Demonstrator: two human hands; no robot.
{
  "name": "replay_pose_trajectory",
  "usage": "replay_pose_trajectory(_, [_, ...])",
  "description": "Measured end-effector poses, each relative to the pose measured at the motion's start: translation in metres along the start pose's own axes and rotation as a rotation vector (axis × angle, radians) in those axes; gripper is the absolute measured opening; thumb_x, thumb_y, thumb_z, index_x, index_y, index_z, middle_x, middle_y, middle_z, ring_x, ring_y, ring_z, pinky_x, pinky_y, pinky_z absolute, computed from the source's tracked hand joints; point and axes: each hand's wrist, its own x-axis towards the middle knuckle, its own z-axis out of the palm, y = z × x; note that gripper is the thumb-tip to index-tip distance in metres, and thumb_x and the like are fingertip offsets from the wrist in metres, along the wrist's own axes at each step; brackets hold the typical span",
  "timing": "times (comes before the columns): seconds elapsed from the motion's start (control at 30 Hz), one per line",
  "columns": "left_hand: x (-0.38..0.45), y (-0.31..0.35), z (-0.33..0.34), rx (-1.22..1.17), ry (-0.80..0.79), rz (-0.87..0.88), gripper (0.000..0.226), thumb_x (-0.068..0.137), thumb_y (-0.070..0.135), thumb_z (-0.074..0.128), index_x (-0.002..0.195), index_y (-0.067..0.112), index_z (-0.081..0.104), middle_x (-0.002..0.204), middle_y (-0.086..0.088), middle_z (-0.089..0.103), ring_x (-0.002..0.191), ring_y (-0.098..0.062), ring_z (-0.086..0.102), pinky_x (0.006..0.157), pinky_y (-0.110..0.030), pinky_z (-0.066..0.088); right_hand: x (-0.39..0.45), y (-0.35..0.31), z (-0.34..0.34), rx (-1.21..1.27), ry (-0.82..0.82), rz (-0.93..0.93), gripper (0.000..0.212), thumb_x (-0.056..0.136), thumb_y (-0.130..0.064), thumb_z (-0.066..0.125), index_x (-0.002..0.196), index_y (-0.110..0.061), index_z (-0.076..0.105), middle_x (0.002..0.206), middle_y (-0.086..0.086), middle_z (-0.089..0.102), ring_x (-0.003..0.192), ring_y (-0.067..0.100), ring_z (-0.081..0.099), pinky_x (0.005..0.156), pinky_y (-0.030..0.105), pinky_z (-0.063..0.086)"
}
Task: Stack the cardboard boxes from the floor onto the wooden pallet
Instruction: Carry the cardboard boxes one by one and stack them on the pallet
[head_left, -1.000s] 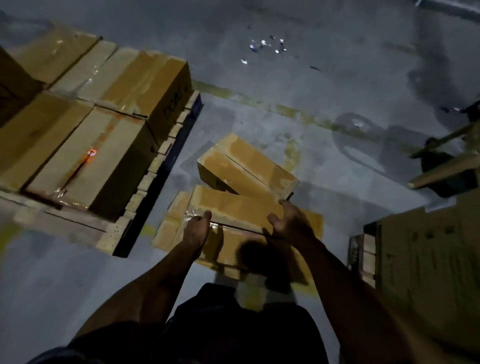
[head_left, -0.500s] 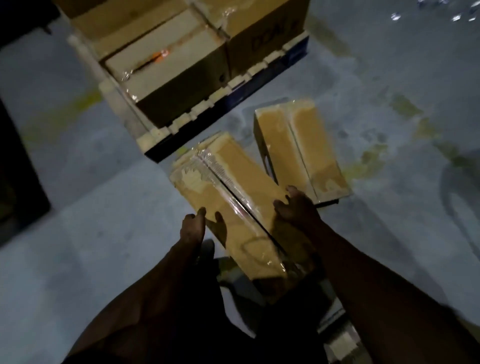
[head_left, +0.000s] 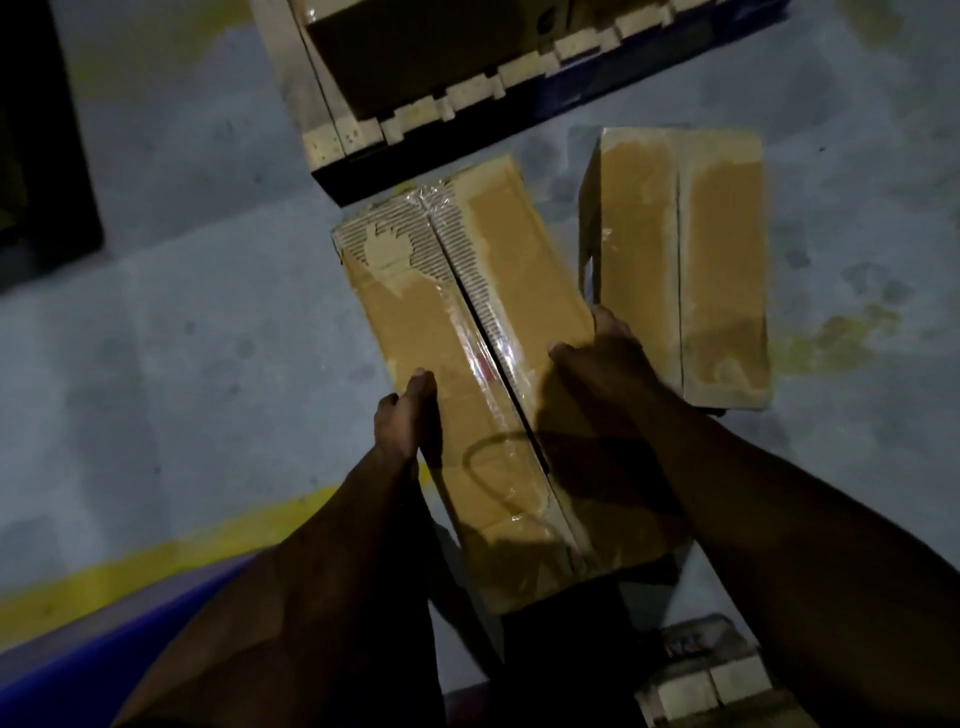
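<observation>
I hold a long taped cardboard box (head_left: 467, 332) in front of me, lifted off the floor, its far end pointing toward the wooden pallet (head_left: 415, 111). My left hand (head_left: 400, 421) grips its left edge with the thumb on top. My right hand (head_left: 602, 369) grips the right edge, fingers curled over the side. A second cardboard box (head_left: 722, 260) lies on the grey floor just to the right. On the pallet at the top stands a dark cardboard box (head_left: 415, 52), partly cut off by the frame.
A yellow line (head_left: 156, 561) crosses the concrete floor at lower left. A dark object (head_left: 36, 156) stands at the left edge. Part of another pallet (head_left: 701, 680) shows at the bottom right, beside my right arm.
The box has come up off the floor stack in both hands, and my view has swung left toward the pallet, which now sits straight ahead at the top.
</observation>
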Motion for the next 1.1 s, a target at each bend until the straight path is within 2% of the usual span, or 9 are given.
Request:
replay_pose_trajectory(0.13, [0.021, -0.024, 0.005, -0.139, -0.005, -0.009, 0.108, 0.054, 0.079, 0.075, 0.133, 0.007, 0.059, 0.125, -0.012, 0.068, 0.107, -0.034, 0.067, 0.096, -0.048, 0.055, 0.020, 0.011, 0.006, 0.089, -0.072, 0.049, 0.083, 0.079, -0.049, 0.073, 0.148, -0.031, 0.031, 0.135, 0.003, 0.052, 0.123, 0.029, 0.049, 0.105, 0.054, 0.041])
replay_pose_trajectory(0.23, [0.022, -0.035, 0.011, -0.239, -0.076, -0.042, 0.112, 0.049, 0.080, 0.081, 0.135, 0.013, 0.058, 0.124, -0.009, 0.069, 0.106, -0.033, 0.069, 0.095, -0.052, 0.055, 0.023, 0.023, 0.006, 0.053, -0.078, 0.055, 0.091, 0.077, -0.064, 0.070, 0.150, -0.029, 0.030, 0.136, 0.004, 0.053, 0.119, 0.031, 0.053, 0.102, 0.052, 0.043])
replay_pose_trajectory(0.37, [0.007, -0.031, 0.019, -0.294, -0.077, -0.044, 0.091, 0.065, 0.071, 0.078, 0.131, 0.011, 0.059, 0.116, -0.009, 0.071, 0.103, -0.032, 0.070, 0.094, -0.050, 0.056, 0.019, 0.024, 0.010, 0.068, -0.017, 0.075, 0.096, 0.075, -0.064, 0.072, 0.150, -0.021, 0.031, 0.137, 0.009, 0.053, 0.120, 0.034, 0.053, 0.101, 0.048, 0.044])
replay_pose_trajectory(0.53, [0.009, -0.029, 0.010, -0.275, -0.058, -0.059, 0.112, 0.041, 0.080, 0.081, 0.127, 0.010, 0.063, 0.115, -0.010, 0.072, 0.099, -0.032, 0.071, 0.092, -0.049, 0.057, 0.003, 0.012, 0.014, 0.074, 0.019, 0.061, 0.088, 0.080, -0.059, 0.072, 0.148, -0.019, 0.034, 0.137, 0.009, 0.052, 0.122, 0.033, 0.051, 0.092, 0.036, 0.037])
replay_pose_trajectory(0.63, [0.004, -0.020, -0.007, -0.246, -0.065, -0.055, 0.103, 0.048, 0.077, 0.081, 0.124, 0.010, 0.065, 0.114, -0.010, 0.072, 0.097, -0.031, 0.071, 0.091, -0.047, 0.058, -0.010, 0.002, 0.021, 0.080, 0.038, 0.060, 0.087, 0.079, -0.060, 0.072, 0.147, -0.021, 0.034, 0.138, 0.008, 0.051, 0.123, 0.030, 0.050, 0.087, 0.033, 0.031])
replay_pose_trajectory(0.77, [-0.005, 0.003, -0.036, -0.222, -0.071, -0.011, 0.072, 0.075, 0.060, 0.077, 0.121, 0.006, 0.065, 0.105, -0.007, 0.073, 0.093, -0.026, 0.071, 0.080, -0.036, 0.057, -0.027, -0.027, 0.023, 0.050, 0.025, 0.046, 0.092, 0.080, -0.063, 0.070, 0.151, -0.020, 0.029, 0.142, 0.010, 0.048, 0.127, 0.034, 0.048, 0.096, 0.038, 0.038])
replay_pose_trajectory(0.83, [-0.014, 0.021, -0.053, -0.196, -0.052, 0.015, 0.068, 0.078, 0.057, 0.076, 0.120, 0.006, 0.064, 0.103, -0.006, 0.071, 0.091, -0.025, 0.070, 0.079, -0.036, 0.056, -0.040, -0.042, 0.026, 0.034, 0.046, 0.003, 0.089, 0.081, -0.066, 0.065, 0.150, -0.020, 0.030, 0.139, 0.010, 0.051, 0.125, 0.034, 0.050, 0.092, 0.037, 0.039])
replay_pose_trajectory(1.0, [-0.041, 0.070, -0.116, -0.095, -0.034, 0.131, 0.055, 0.080, 0.060, 0.073, 0.104, 0.011, 0.065, 0.094, -0.002, 0.069, 0.083, -0.019, 0.067, 0.067, -0.029, 0.052, -0.084, -0.103, 0.033, -0.042, 0.135, -0.065, 0.089, 0.077, -0.078, 0.056, 0.143, -0.020, 0.038, 0.134, 0.014, 0.053, 0.122, 0.038, 0.051, 0.099, 0.045, 0.044])
replay_pose_trajectory(1.1, [-0.049, 0.104, -0.164, -0.060, -0.047, 0.208, 0.064, 0.074, 0.067, 0.074, 0.107, 0.013, 0.064, 0.108, -0.007, 0.069, 0.092, -0.025, 0.068, 0.083, -0.038, 0.056, -0.112, -0.150, 0.036, -0.038, 0.181, -0.099, 0.087, 0.081, -0.073, 0.057, 0.142, -0.013, 0.040, 0.134, 0.015, 0.054, 0.122, 0.038, 0.052, 0.098, 0.043, 0.043])
